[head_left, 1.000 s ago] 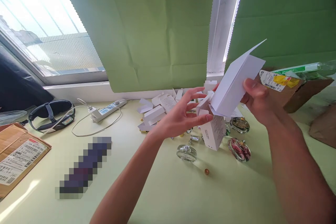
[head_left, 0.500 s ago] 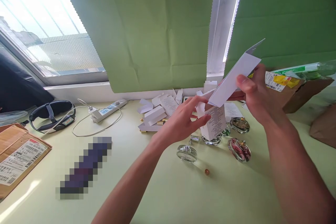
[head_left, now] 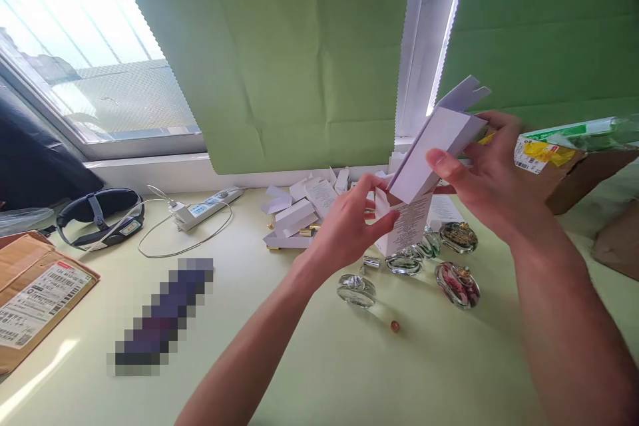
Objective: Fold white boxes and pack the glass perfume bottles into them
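My left hand [head_left: 357,216] is closed on the top edge of a white printed carton [head_left: 407,226], held above the table with its flaps open. In my right hand [head_left: 466,170] is a plain white cardboard insert [head_left: 434,150], folded and tilted, its fingers wrapped round it. The insert's lower end meets the carton's open top; whether it reaches inside I cannot tell. Below are glass bottles: a clear round bottle [head_left: 356,291], a red-patterned bottle [head_left: 458,284] and a dark-patterned bottle [head_left: 458,237]. A silver cap [head_left: 371,261] and a small copper-coloured cap [head_left: 395,326] lie near them.
White boxes and paper pieces [head_left: 302,203] are heaped by the window sill. A power strip [head_left: 204,208] with a looped cable, a headset [head_left: 102,219] and a pixelated dark object [head_left: 162,316] lie left. Cardboard boxes [head_left: 44,299] stand at both sides.
The white insert has turned in my right hand, so its folded side now shows, and it has shifted slightly left. My left hand keeps its hold on the carton.
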`<state>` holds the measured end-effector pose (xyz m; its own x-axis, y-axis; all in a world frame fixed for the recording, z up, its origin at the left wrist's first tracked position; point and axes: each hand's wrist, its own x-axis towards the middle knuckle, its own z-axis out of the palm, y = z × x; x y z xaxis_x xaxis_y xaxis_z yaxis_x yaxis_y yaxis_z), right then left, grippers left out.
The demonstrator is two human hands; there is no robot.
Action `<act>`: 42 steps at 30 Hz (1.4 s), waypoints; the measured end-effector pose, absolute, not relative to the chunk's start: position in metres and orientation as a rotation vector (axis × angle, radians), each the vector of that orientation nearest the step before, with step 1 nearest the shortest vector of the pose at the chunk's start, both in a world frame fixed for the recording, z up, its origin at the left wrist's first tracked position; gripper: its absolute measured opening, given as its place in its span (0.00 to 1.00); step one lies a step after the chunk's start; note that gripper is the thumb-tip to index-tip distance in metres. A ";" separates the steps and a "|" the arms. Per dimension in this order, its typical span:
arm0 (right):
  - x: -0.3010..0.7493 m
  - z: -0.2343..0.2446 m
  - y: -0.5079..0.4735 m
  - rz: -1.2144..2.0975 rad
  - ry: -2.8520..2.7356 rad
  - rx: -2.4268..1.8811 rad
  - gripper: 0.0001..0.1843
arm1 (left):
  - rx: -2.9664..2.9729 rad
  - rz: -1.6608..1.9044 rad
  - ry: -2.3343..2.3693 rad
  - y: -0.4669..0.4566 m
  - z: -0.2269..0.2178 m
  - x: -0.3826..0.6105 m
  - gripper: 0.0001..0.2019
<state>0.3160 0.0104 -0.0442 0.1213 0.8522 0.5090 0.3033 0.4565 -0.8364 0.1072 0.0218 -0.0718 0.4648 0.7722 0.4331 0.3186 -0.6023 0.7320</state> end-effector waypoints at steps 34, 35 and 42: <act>0.333 -0.045 0.020 0.713 -1.462 -0.812 0.26 | 2.186 0.935 0.755 0.026 -0.070 0.103 0.17; 0.335 -0.045 0.020 0.685 -1.474 -0.803 0.26 | 2.175 0.936 0.757 0.027 -0.070 0.103 0.18; 0.331 -0.036 0.010 0.583 -1.560 -0.750 0.29 | 2.137 0.973 0.759 0.028 -0.068 0.100 0.22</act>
<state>0.3313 0.0099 -0.0359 -0.0416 0.7486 0.6617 0.1306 0.6607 -0.7392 0.0998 0.0285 -0.0682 0.5546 0.7206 0.4161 0.2288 -0.6128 0.7564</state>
